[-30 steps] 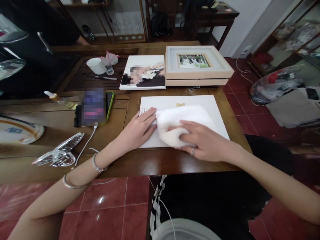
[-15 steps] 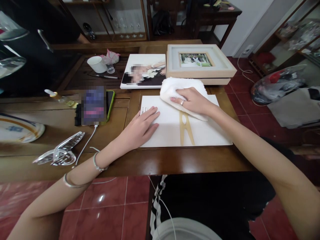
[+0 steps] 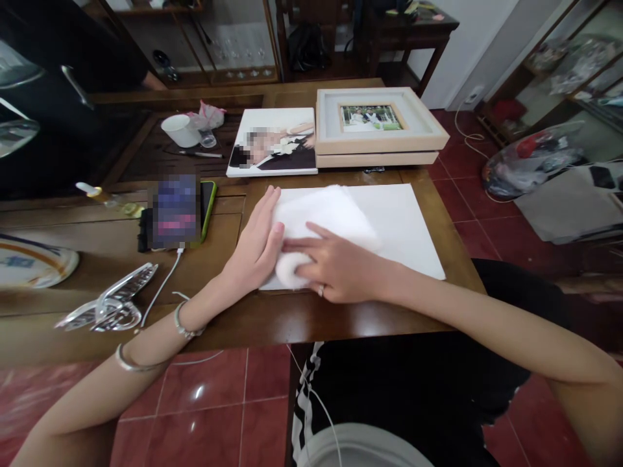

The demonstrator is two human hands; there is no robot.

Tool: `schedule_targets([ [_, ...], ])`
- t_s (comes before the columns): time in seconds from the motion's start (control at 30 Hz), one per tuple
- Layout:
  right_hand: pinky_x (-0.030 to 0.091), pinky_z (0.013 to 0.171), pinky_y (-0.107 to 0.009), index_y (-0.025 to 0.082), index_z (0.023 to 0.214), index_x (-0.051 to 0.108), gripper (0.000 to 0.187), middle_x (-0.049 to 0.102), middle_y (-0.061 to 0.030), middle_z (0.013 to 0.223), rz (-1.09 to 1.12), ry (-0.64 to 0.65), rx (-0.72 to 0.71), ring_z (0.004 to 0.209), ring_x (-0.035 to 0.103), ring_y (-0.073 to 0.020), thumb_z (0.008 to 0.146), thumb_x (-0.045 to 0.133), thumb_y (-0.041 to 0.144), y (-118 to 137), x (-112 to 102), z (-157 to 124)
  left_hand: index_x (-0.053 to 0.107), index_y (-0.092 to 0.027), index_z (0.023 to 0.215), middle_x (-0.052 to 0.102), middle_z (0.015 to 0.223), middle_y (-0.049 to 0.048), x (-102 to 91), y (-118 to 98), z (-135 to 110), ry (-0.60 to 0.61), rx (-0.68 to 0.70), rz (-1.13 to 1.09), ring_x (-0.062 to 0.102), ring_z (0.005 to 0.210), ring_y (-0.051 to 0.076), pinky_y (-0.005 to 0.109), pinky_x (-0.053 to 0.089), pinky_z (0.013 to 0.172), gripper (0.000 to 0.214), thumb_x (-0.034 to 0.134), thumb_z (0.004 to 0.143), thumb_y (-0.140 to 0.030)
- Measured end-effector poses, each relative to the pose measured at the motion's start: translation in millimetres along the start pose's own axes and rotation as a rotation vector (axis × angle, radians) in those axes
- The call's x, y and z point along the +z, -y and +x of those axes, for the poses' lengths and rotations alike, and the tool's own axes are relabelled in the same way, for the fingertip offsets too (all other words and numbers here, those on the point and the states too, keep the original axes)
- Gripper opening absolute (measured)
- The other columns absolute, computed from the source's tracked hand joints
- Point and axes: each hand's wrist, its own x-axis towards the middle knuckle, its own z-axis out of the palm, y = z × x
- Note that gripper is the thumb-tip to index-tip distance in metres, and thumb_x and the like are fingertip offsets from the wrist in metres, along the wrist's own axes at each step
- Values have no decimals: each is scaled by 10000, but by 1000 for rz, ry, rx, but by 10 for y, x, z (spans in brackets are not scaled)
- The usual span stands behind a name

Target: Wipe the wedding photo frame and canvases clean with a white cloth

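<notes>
A flat white panel point(image 3: 409, 227) lies near the front edge of the wooden table, partly covered by a white cloth point(image 3: 331, 207). My right hand point(image 3: 335, 266) presses the bunched cloth down on the panel's lower left part, its fingers curled over the folds. Along the panel's left edge rests my left hand point(image 3: 257, 240), fingers stretched out and holding nothing; its fingertips are close to the cloth. The tan A-shaped stand on the panel is hidden now under the cloth and my right hand.
Behind the panel lie a photo print point(image 3: 277, 146) and stacked pale wooden frames point(image 3: 382, 143). To the left are a phone point(image 3: 208, 207) with a green edge, a dropper bottle point(image 3: 111, 201), a silvery clip-like object point(image 3: 109, 305) and a white cup point(image 3: 181, 131). A white cable point(image 3: 163, 285) trails nearby.
My right hand has moved the cloth from the panel's upper middle down and left. My left hand has shifted to the panel's left edge. The tan stand has gone out of sight.
</notes>
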Motion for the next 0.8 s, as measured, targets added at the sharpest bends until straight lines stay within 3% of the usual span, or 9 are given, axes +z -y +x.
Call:
schedule_targets([
  [0.17, 231, 1201, -492, 158, 889, 702, 83, 598, -180, 1361, 118, 72, -107, 1369, 458, -226, 843, 632, 164, 319, -49, -259, 323, -161, 1519, 373, 1562, 151, -26, -45, -5, 7, -20, -54, 340, 1448, 257, 432, 265, 1193, 577, 226, 1050, -484],
  [0.33, 259, 1207, -436, 203, 860, 676, 73, 685, -84, 1232, 218, 96, -63, 1274, 549, -195, 860, 618, 159, 341, -224, -504, 428, -126, 1458, 451, 1509, 168, -32, -87, 3, 74, -43, -52, 400, 1416, 271, 470, 305, 1174, 567, 227, 1050, -465],
  [0.53, 480, 960, -441, 215, 769, 598, 147, 684, -74, 871, 97, 10, 180, 1015, 637, -272, 893, 533, 170, 13, -346, -646, 597, -118, 1314, 469, 1495, 164, -7, -78, 26, 221, -21, 38, 414, 1406, 302, 514, 331, 1162, 455, 363, 1020, -374],
  [0.67, 442, 896, -415, 218, 713, 488, 277, 576, -42, 744, 112, -140, 384, 981, 599, -279, 965, 463, 330, -297, -321, -563, 600, -109, 1315, 503, 1466, 168, 17, -49, 19, 271, -2, 82, 389, 1418, 326, 529, 316, 1168, 436, 424, 990, -341],
  [0.8, 380, 762, -337, 228, 652, 357, 374, 438, 18, 623, 202, -321, 552, 733, 525, -193, 974, 456, 392, -495, -278, -351, 571, -103, 1342, 489, 1476, 178, 16, -35, 10, 296, 3, 122, 370, 1428, 331, 544, 318, 1161, 443, 445, 983, -330],
])
